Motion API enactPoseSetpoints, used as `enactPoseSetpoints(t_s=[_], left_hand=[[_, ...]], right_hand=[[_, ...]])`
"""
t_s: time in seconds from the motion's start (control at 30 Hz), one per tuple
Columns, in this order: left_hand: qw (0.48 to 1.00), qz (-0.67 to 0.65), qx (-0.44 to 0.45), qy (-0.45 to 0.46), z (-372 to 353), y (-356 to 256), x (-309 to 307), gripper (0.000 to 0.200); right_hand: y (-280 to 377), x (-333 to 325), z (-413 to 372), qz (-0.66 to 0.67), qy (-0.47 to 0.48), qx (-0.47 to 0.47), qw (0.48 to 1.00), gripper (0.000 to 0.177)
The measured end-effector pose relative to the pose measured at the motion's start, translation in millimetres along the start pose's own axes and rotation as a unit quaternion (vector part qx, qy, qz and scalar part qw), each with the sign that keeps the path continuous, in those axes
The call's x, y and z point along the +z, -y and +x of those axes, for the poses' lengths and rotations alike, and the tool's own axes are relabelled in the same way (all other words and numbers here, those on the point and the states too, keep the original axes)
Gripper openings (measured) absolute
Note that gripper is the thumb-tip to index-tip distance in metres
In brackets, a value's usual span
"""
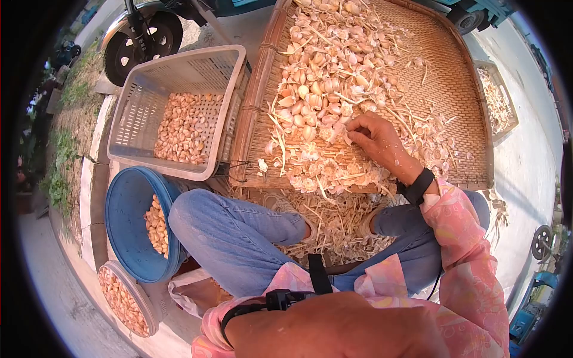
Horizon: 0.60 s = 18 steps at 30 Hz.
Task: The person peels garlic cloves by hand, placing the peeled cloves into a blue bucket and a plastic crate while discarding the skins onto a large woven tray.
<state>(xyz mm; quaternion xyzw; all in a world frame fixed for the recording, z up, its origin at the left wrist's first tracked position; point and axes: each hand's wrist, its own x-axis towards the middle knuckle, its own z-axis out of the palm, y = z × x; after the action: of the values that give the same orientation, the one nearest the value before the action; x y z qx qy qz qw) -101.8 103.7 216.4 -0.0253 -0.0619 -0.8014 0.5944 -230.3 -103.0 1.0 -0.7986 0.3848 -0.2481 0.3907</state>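
My right hand [382, 143], with a black band at the wrist, is over the woven bamboo tray [459, 119]. Its thumb and fingers pinch together on a small pale piece of garlic; whether it is clove or skin I cannot make out. Around those fingertips lie garlic cloves [313, 101], heaped on the tray's left and middle. Dry garlic skins [334, 173] and stalks cover the tray's near part. Close to the camera at the bottom, my left hand [382, 331] crosses in front of my body, strap at the wrist. Its fingers do not show.
At the left stands a plastic crate [137, 110] with cloves in it. Nearer are a blue bucket [122, 230] and a white bucket [152, 316], both holding cloves. Skins litter the ground between my feet. Another crate [495, 101] stands right of the tray. A wheel [158, 45] is behind.
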Motion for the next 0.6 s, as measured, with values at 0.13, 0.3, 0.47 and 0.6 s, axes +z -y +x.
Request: enactPoseSetpoints(t_s=[0.13, 0.3, 0.47, 0.6], left_hand=[[0.972, 0.124, 0.054, 0.194, 12, 4, -28, 0.017], [0.945, 0.300, 0.129, -0.013, 15, -63, -57, 0.020], [0.447, 0.721, 0.299, -0.437, 8, -166, -145, 0.046], [0.623, 0.699, 0.094, -0.339, 39, -94, -152, 0.048]], right_hand=[[-1, 3, -1, -0.018, 0.021, -0.009, 1.000, 0.006], [-6, -1, -3, -0.021, 0.014, -0.006, 1.000, 0.006], [-7, 1, -6, 0.209, 0.025, 0.087, 0.974, 0.011], [21, 15, -8, 0.278, -0.030, 0.032, 0.959, 0.012]])
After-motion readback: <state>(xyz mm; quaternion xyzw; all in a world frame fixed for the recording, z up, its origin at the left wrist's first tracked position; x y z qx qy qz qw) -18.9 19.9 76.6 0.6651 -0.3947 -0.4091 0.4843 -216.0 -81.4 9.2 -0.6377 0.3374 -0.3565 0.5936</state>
